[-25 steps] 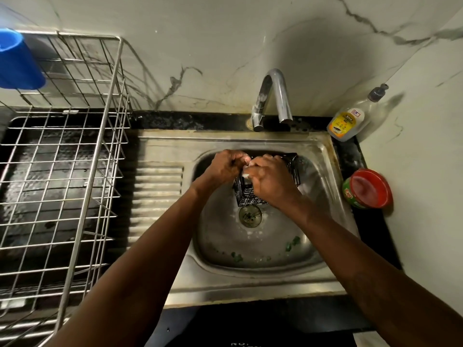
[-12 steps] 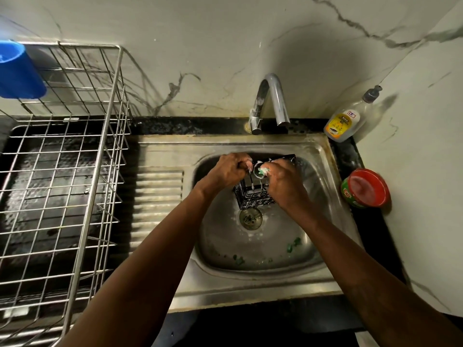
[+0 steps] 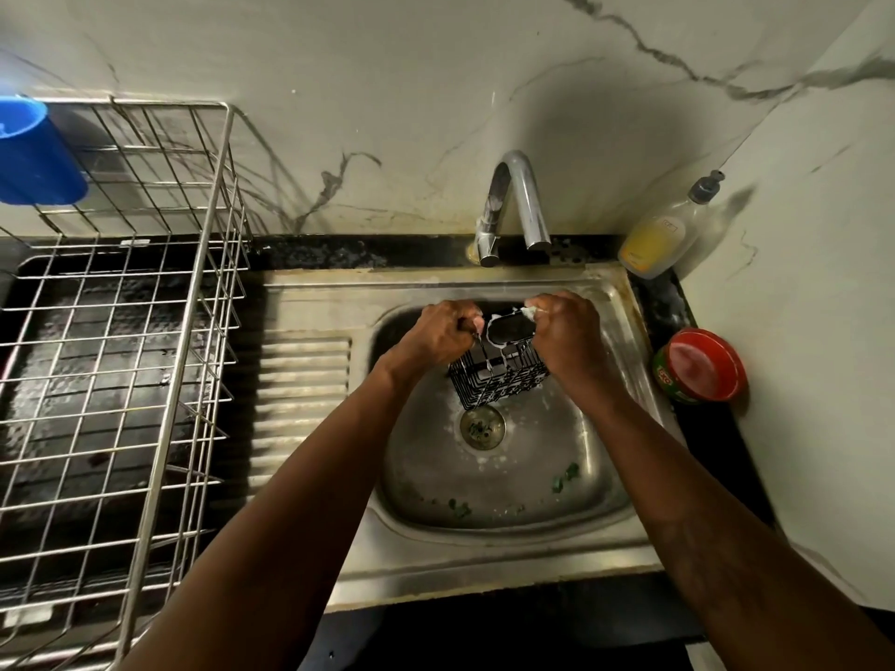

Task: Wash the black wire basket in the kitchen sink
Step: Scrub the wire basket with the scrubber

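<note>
Above the round drain of the dull stainless steel sink, black wire basket is held tilted, foam streaks on its rim. Left hand curled round the left rim; right hand pinching a white foamy pad at the far-right corner. Curved chrome tap behind; clear soap bottle and red-lidded round tub on the black counter to the right; steel wire dish rack to the left. Versus 0.5 s ago: hands spread apart, basket mouth now exposed.

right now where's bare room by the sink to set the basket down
Free: the ribbed drainboard between dish rack and basin, and the basin floor nearer you than the drain. Crowded: the right ledge, with bottle and red-lidded tub.
</note>
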